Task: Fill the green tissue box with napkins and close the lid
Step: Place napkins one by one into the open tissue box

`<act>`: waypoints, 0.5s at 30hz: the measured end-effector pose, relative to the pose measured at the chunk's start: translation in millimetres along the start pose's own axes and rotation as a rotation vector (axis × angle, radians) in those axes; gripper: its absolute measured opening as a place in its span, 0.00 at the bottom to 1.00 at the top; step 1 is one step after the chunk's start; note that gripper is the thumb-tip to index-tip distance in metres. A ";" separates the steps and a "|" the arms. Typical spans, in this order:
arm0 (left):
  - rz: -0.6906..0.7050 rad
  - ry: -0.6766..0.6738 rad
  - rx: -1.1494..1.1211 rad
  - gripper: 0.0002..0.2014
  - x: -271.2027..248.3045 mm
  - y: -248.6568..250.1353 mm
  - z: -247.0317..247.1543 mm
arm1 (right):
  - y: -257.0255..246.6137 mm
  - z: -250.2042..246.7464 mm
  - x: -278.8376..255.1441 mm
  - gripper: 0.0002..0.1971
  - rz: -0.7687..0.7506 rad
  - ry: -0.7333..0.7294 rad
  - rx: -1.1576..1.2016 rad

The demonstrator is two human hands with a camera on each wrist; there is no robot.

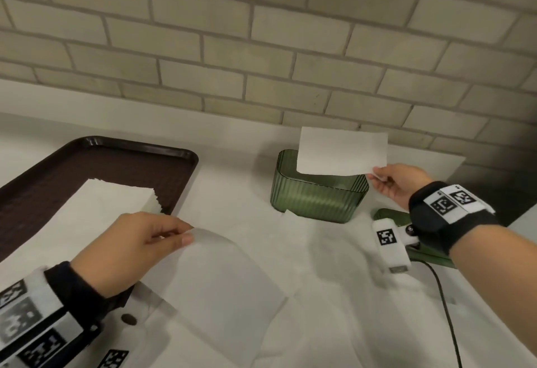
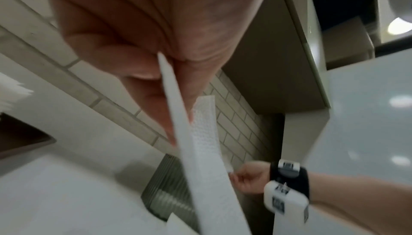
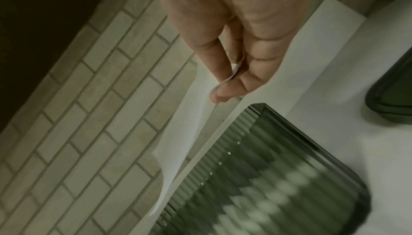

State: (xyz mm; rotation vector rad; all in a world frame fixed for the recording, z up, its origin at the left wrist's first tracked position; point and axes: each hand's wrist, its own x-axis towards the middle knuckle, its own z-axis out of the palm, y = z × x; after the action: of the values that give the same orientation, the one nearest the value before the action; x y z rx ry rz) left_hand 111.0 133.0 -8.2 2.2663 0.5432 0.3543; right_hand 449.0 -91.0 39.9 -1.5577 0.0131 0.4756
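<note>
The ribbed green tissue box (image 1: 318,196) stands open on the white counter near the tiled wall. My right hand (image 1: 395,183) pinches a white napkin (image 1: 343,149) by its right edge and holds it just over the box mouth (image 3: 278,168). The same napkin (image 3: 187,133) hangs from thumb and finger in the right wrist view. My left hand (image 1: 136,248) pinches the corner of another napkin (image 1: 220,274) lifted above the counter; the left wrist view shows that napkin (image 2: 200,150) edge-on. The green lid (image 1: 430,251) lies flat on the counter under my right wrist.
A dark brown tray (image 1: 122,161) at the left holds a stack of napkins (image 1: 107,202). A black cable (image 1: 447,309) runs across the counter at the right. The brick-tiled wall (image 1: 261,48) rises right behind the box. A loose napkin (image 1: 290,222) lies before the box.
</note>
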 end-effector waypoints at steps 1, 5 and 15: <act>0.006 0.004 -0.011 0.07 0.1 0.7 -1.1 | 3.3 2.6 2.7 0.07 0.027 0.008 0.000; 0.008 -0.001 -0.172 0.12 -3.0 5.0 -11.6 | 9.9 18.7 7.1 0.19 0.093 -0.017 -0.166; -0.047 0.082 -0.280 0.32 6.7 7.2 -40.9 | 8.8 45.5 31.8 0.04 0.144 -0.027 -0.690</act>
State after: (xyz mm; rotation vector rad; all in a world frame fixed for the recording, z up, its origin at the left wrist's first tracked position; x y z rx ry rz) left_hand 102.1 157.2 25.1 1.9735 0.5515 0.4714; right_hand 462.2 -39.0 23.4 -2.2361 -0.0670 0.6561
